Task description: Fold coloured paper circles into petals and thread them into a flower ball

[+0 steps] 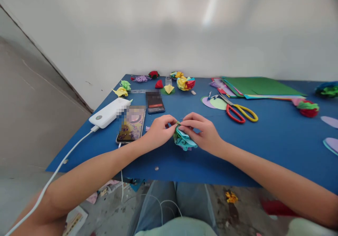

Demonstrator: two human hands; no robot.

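Observation:
A teal paper flower (185, 141), with some purple and green showing, is held between my two hands just above the blue table. My left hand (162, 128) pinches its upper left edge, near a small olive-green bit. From the other side my right hand (202, 132) pinches the same upper edge, its fingertips almost meeting the left ones. What exactly lies between the fingertips is too small to make out. Red-and-yellow scissors (241, 113) lie beyond my right hand, beside lilac and pale green paper ovals (218, 104).
Two phones (132, 123) and a white power bank (110, 112) with a cable lie at left. Paper flowers (186, 83) line the back edge by the wall. Stacked coloured sheets (261, 87) are at back right, another flower (308, 108) farther right.

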